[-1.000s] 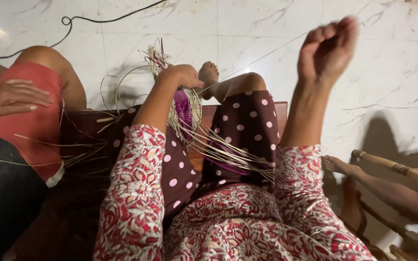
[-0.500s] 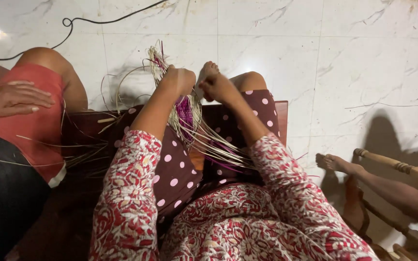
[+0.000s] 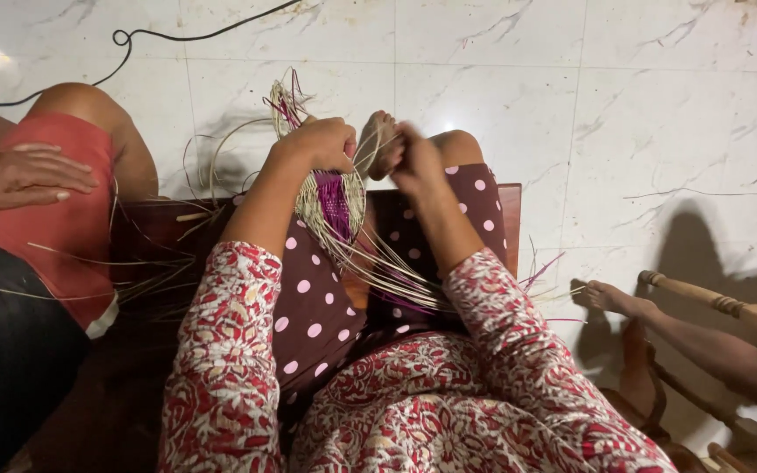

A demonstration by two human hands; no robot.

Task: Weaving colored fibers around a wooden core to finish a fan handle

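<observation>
From the head camera I see my left hand (image 3: pixel 321 144) closed around the upper rim of a small woven basket piece (image 3: pixel 335 197), cream strands with a purple band through the middle, which stands roughly upright over my lap above the polka-dot maroon skirt (image 3: pixel 308 298). My right hand (image 3: pixel 413 158) is just beside it, its fingers pinched together; it is blurred, so I think they grip one of the loose straw strands (image 3: pixel 396 280), but I cannot be sure. Those strands fan out from the base of the weave down toward my right sleeve. My bare foot (image 3: pixel 378 144) shows between the two hands. I sit on a dark wooden bench (image 3: pixel 508 219), whose far right corner shows beside my knee; more loose strands lie along its left part. At the left edge another person in red shorts rests a hand (image 3: pixel 24 175) on a thigh. A black cable (image 3: pixel 177 35) curls across the white marble floor (image 3: pixel 659 105).
</observation>
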